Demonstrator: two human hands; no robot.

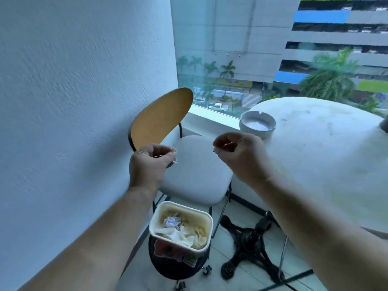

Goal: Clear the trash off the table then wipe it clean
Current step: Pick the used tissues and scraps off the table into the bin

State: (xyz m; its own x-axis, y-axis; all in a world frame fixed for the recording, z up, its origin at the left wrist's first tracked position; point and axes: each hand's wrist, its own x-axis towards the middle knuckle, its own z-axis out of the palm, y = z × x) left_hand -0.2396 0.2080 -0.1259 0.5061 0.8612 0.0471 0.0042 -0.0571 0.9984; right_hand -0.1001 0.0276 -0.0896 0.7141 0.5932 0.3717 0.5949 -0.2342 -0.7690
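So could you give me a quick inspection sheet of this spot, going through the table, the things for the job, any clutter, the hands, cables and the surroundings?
Surface: round white table, smudged, not yet wiped.
Job's things: cream square container filled with crumpled paper sits on a dark round bin on the floor; small clear wrapper pinched in the left hand.
Clutter: white round ashtray near the table's edge; a dark object cut off at the right edge, unidentifiable.
Hands: left hand above the container; right hand curled, whether it holds anything is unclear.
Cables: nothing seen.
Surroundings: grey-cushioned chair with wooden back, white wall, glass pane, buildings and palms outside.
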